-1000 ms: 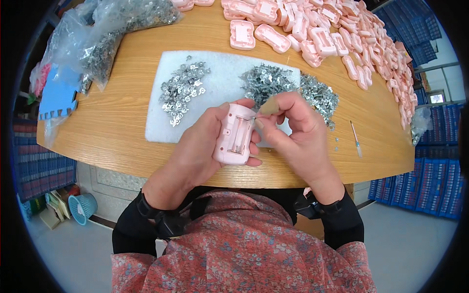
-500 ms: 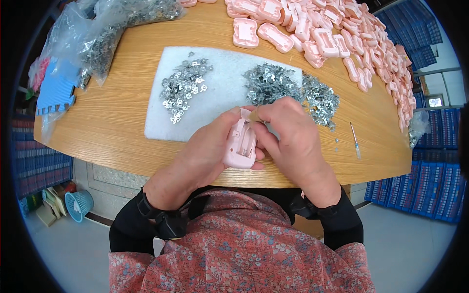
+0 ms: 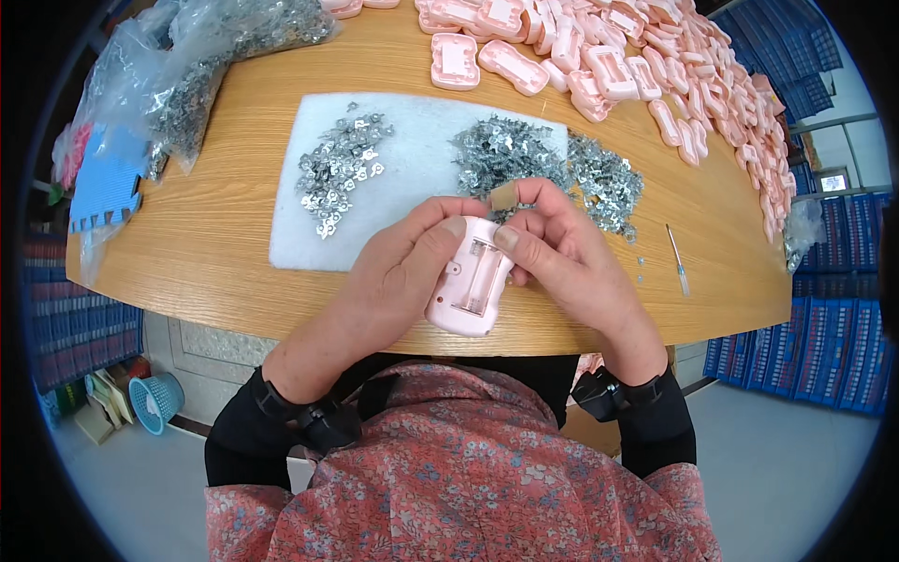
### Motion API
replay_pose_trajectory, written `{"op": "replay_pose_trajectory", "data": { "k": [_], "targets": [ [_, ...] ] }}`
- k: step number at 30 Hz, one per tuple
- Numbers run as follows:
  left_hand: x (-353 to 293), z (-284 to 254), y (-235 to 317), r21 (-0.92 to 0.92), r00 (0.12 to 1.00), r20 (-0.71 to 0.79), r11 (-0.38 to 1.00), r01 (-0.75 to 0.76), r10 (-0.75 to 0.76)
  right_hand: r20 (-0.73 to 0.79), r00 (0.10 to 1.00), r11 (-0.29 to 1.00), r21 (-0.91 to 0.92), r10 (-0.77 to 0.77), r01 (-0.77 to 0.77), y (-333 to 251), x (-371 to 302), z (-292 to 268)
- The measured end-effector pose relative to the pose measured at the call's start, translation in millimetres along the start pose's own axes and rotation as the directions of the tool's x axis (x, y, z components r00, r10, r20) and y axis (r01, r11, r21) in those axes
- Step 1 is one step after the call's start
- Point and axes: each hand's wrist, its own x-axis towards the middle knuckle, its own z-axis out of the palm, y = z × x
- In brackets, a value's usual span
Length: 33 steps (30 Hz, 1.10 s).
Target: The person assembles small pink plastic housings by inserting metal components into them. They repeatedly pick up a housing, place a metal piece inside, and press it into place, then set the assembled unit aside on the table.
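A pink plastic casing [image 3: 468, 286] with an open ribbed compartment is held over the near table edge. My left hand [image 3: 398, 272] grips it from the left, thumb on its top. My right hand [image 3: 562, 248] pinches its upper right corner, fingertips pressed at the compartment's end; a tan tape strip shows on one finger. Just beyond the hands, on a white foam mat [image 3: 412, 159], lie two heaps of small metal contact pieces: a smaller left heap [image 3: 337, 173] and a larger right heap [image 3: 543, 164].
Many more pink casings [image 3: 655, 66] are piled along the far right of the round wooden table [image 3: 206, 234]. Clear bags of metal parts [image 3: 197, 66] sit at far left, blue foam [image 3: 103, 183] beside them. A thin screwdriver [image 3: 677, 258] lies right of my hands.
Both hands have turned the casing, so its open compartment faces up again. The right fingers have shifted to its upper end.
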Motion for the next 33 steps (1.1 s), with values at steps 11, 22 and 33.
{"op": "replay_pose_trajectory", "data": {
  "k": [11, 22, 33],
  "targets": [
    [3.4, -0.2, 5.9, 0.181, 0.989, 0.123, 0.978, -0.103, 0.081, -0.063, 0.988, 0.989, -0.053, -0.143, 0.14, -1.2, -13.1, 0.8],
    [7.1, -4.7, -5.2, -0.594, 0.875, 0.48, 0.71, 0.377, -0.063, -0.04, 0.967, 0.914, -0.337, -0.253, 0.225, 7.0, -12.0, -4.0],
    [2.6, 6.7, 1.8, -0.634, 0.863, 0.496, 0.637, 0.438, -0.099, -0.043, 0.973, 0.973, -0.051, -0.226, 0.224, 17.5, -26.3, -21.8]
  ]
}}
